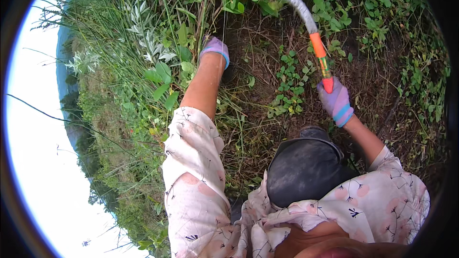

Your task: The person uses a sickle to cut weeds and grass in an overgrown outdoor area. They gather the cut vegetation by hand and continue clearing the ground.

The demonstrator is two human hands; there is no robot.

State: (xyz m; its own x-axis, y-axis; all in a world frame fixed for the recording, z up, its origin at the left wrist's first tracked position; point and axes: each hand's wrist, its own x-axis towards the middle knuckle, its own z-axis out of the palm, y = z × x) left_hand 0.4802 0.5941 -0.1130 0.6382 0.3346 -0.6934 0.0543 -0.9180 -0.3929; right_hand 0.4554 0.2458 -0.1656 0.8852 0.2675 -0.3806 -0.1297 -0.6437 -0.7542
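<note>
My right hand (334, 98), in a pink and purple glove with a blue band, grips the lower end of a sickle (319, 44). Its handle is orange and red with a patterned band. The curved grey metal blade (297, 3) arches up and to the left, its tip near leafy stems, and bits of dry plant cling to it. My left hand (215, 48), gloved alike, is closed around tall green plant stems (205, 18) at their lower part. Its fingers are mostly hidden by the back of the hand and the leaves.
Brown soil with cut dry stalks (261, 53) lies between my hands, with a low leafy plant (290, 82) on it. Dense grass and weeds (143, 43) stand at left. Creeping greenery (380, 25) covers the right. A dark boot (313, 133) and dark-clad knee (304, 172) are below.
</note>
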